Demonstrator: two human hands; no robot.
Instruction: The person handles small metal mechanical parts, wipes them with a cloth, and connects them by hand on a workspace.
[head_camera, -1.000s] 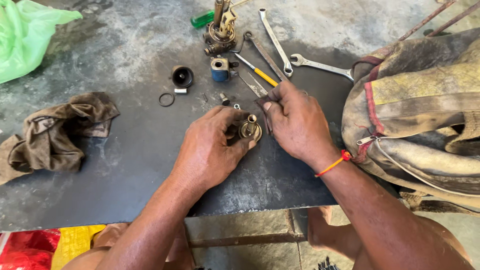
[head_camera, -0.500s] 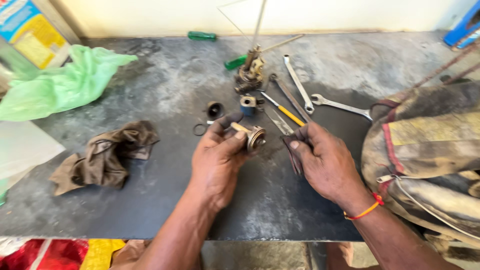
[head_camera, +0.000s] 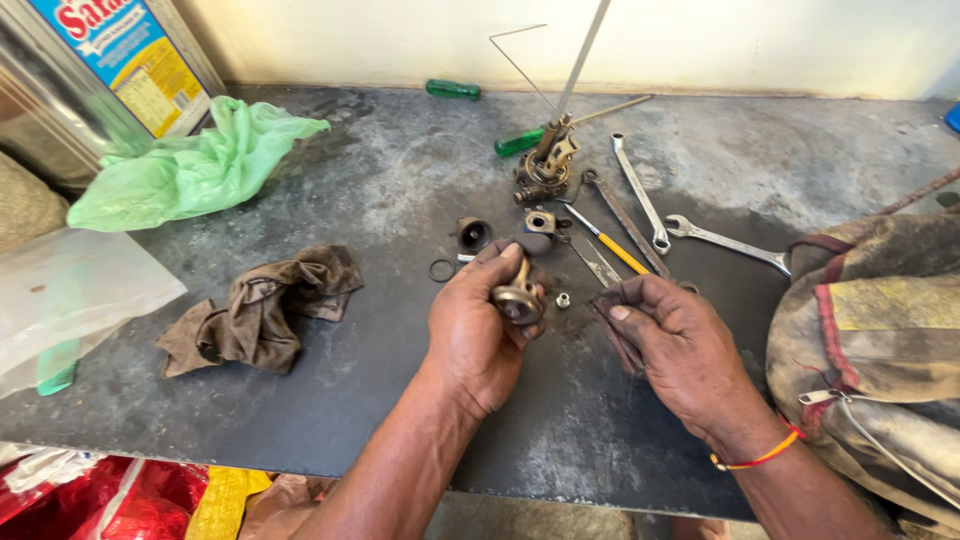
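A: Left to right, quick. Far left, a tin can, a green plastic bag, a clear bag, then a brown rag on the dark work slab.

B: And the hands?

A: Left hand is curled around a small brass fitting, fingers and thumb pinching it, held just above the slab, open face turned toward the right hand. Right hand is pressed together on a thin dark strip, gripped between thumb and fingers, just beside the fitting, not touching it.

B: Loose parts?

A: A black rubber ring, a dark cup piece and a tiny nut lie near the left hand. Behind, a brass valve body with a rod, a yellow-handled screwdriver, spanners, and a worn bag far right.

B: Doing it well?

A: My judgement: keep the fitting steady and square, thumb clear of its opening, work the strip gently, and keep it over the slab so nothing rolls away.
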